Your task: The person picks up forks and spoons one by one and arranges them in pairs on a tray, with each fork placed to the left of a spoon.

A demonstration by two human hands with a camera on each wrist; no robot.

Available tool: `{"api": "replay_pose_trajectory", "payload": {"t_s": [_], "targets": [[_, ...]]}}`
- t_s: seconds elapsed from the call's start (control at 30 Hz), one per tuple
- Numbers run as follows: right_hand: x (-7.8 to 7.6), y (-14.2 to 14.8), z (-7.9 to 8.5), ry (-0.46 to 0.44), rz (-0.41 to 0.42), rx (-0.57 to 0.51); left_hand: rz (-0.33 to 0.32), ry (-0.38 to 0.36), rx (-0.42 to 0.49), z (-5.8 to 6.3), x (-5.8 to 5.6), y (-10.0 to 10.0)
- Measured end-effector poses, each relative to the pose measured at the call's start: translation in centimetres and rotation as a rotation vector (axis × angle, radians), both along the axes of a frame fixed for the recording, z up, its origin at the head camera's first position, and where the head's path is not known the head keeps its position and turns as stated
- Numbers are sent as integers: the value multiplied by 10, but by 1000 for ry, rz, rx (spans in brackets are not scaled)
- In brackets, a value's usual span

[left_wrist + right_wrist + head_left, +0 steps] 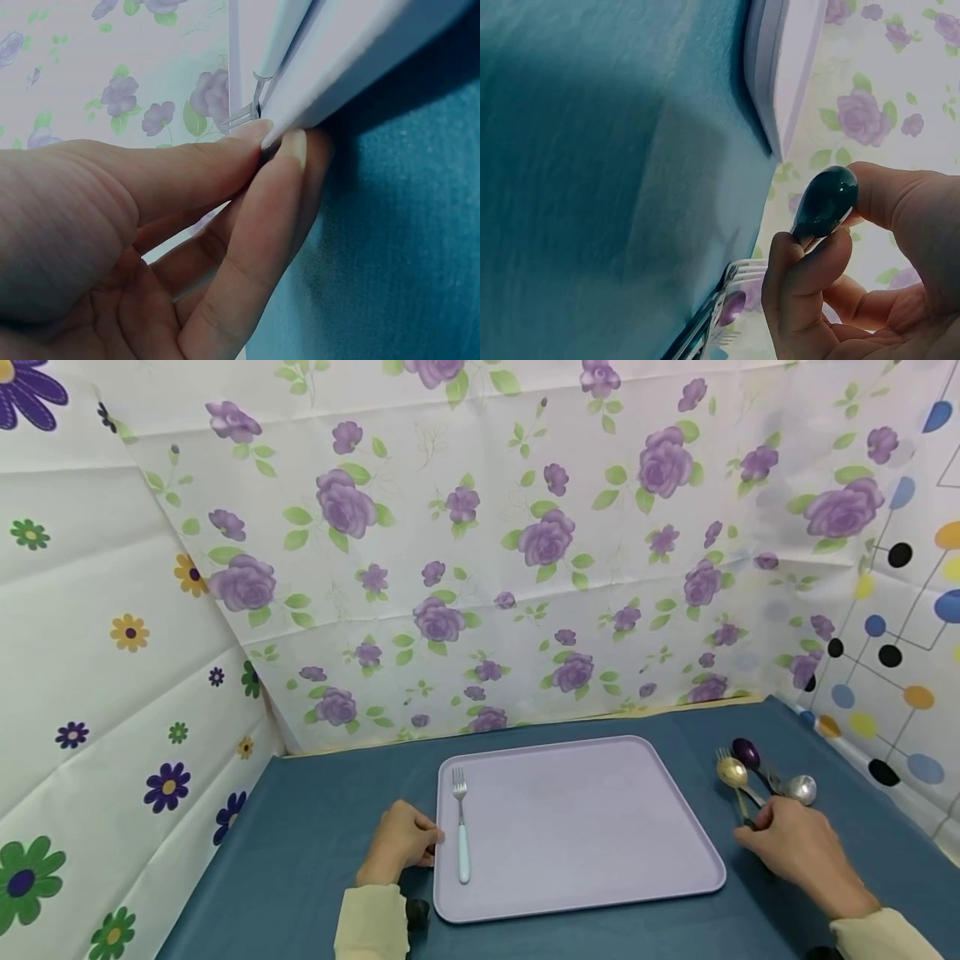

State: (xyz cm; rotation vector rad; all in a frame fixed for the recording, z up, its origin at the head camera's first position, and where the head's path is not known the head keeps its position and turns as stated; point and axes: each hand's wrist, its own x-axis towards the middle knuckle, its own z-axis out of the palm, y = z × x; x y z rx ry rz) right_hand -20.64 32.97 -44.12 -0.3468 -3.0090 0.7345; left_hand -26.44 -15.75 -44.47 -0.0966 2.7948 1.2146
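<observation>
A pale lilac tray (577, 827) lies on the table, and my left hand (405, 837) pinches its left rim between thumb and fingers. On the tray's left side rests a fork (462, 843) with a light blue handle, tines pointing away. To the right of the tray, my right hand (801, 843) pinches the dark green handle (826, 201) of a gold spoon (732, 772). Beyond that hand lie a purple spoon (746, 752), a silver spoon (802, 789) and fork tines (722, 752), close together; their handles are partly hidden by the hand.
A dark blue cloth (322, 810) covers the table. Flowered sheeting (480, 568) stands as a wall along the back, with more patterned sheeting (892, 677) on the right and on the left.
</observation>
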Motion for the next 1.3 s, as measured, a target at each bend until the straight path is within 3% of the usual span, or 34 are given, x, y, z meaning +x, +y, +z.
{"api": "replay_pose_trajectory", "payload": {"t_s": [0.4, 0.7, 1.03, 1.3], "targets": [[-3, -14, -1, 133, 55, 41, -2, 10, 12, -4, -2, 1], [-5, -25, -4, 150, 57, 37, -4, 13, 22, -4, 1, -1], [-9, -34, -5, 97, 32, -2, 4, 12, 8, -5, 1, -1], [-12, -48, -4, 138, 56, -8, 16, 18, 7, -5, 0, -1]]}}
